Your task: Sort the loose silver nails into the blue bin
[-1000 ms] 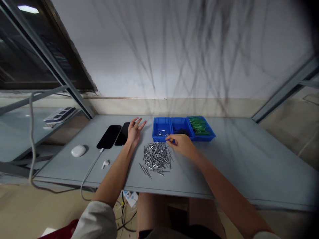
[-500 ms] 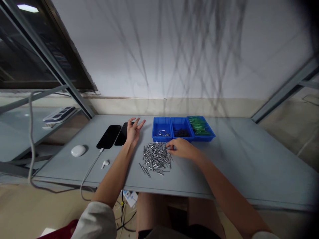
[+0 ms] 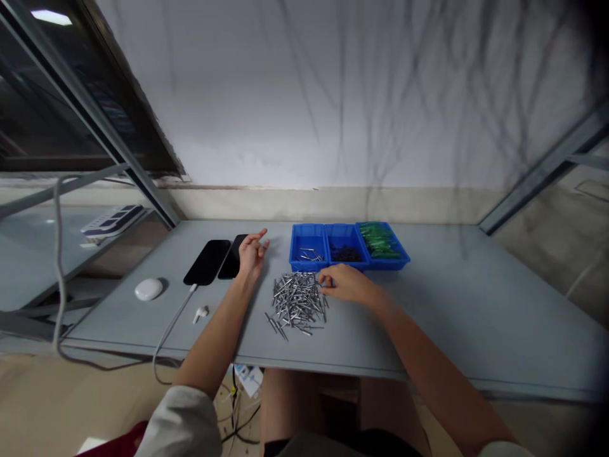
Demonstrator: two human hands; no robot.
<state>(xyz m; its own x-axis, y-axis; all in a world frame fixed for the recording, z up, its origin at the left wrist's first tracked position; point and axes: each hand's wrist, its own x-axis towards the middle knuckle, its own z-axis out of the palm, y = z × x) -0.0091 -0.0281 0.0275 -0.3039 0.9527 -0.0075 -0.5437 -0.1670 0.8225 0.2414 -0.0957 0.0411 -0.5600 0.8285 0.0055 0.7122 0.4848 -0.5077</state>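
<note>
Right hand [image 3: 346, 283] at the metal pins [image 3: 297, 303]
Its fingertips bend close together, their hold unclear; the left hand [image 3: 252, 256] is half open beside a phone [image 3: 230, 261]. The pins lie toward the counter's [image 3: 451, 317] front edge.

So the pin pile [image 3: 299, 303] sits mid-frame on the table [image 3: 476, 311], with the right hand [image 3: 349, 282] at its upper right edge. Right behind it there's a row of bins: pins in the left bin [image 3: 308, 236], small bits in the middle bin [image 3: 341, 235], more stuff in the right bin [image 3: 398, 263]. Left of the pile, the left hand [image 3: 252, 255] overlaps one phone [image 3: 231, 260], then another phone [image 3: 207, 261], then an earbud case [image 3: 149, 289] furthest left.
</note>
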